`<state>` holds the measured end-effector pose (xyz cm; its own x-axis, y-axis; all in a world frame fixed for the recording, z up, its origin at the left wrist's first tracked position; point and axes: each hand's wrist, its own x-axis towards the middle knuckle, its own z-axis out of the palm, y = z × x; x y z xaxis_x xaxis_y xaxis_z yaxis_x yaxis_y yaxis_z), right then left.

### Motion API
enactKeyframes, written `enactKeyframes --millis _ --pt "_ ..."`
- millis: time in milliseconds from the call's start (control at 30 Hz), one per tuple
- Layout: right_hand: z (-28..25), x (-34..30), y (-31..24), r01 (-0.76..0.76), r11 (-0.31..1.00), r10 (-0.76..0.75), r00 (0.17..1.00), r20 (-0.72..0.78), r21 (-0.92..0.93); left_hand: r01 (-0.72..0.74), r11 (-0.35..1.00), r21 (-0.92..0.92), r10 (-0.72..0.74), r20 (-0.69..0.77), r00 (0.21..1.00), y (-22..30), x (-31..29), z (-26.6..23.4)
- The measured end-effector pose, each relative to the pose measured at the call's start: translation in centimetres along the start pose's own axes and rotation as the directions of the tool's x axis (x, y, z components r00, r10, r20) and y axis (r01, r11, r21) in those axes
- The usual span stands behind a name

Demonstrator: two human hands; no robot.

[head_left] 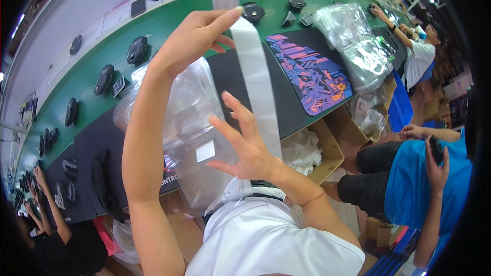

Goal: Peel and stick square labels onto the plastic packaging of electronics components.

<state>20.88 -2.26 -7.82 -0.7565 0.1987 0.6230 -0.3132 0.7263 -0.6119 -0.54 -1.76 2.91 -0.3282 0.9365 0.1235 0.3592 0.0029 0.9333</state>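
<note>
A long pale label strip [258,71] runs down from the top of the view, and its upper stretch carries grey printed labels. My left hand [197,33] is closed on this strip with thumb and fingers. Below it, my right hand [248,148] has its fingers spread and appears to hold nothing. It is over a clear plastic bag [197,184] lying at the table's near edge. A small white label [205,151] sits on that bag, just left of my right fingers. More clear bags [189,97] lie in a pile behind, partly covered by my left forearm.
On the green bench stand several black mice [137,49]. To the right are a patterned mouse pad [312,79], a stack of clear bags [353,36] and a cardboard box [327,148] of white paper scraps. A person in blue [424,184] is close on my right; others work farther off.
</note>
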Motion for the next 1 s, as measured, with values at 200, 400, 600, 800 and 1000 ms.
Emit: enactKeyframes --millis 200,400,600,800,1000 --pt "1.8 1.6 1.4 -0.166 0.971 0.178 0.982 -0.056 0.169 -0.002 0.997 -0.08 -0.003 -0.068 0.998 -0.6 0.0 -0.2" --pt "2.9 1.8 4.0 -0.218 0.968 0.226 0.973 -0.053 0.126 -0.029 0.99 -0.14 0.007 -0.154 0.988 4.0 -2.7 0.2" --pt "4.3 2.3 6.5 -0.088 0.996 0.073 0.953 -0.295 -0.035 -0.342 0.919 0.196 0.324 0.121 0.938 12.9 -11.0 5.0" --pt "5.5 1.0 7.3 -0.115 0.962 0.204 0.905 -0.374 0.248 -0.478 0.704 0.526 0.519 0.079 0.851 10.0 -8.6 7.4" --pt "3.6 2.1 2.1 -0.316 0.935 0.34 0.928 -0.152 0.164 -0.246 0.862 0.443 0.4 -0.298 0.867 0.7 0.6 1.4"
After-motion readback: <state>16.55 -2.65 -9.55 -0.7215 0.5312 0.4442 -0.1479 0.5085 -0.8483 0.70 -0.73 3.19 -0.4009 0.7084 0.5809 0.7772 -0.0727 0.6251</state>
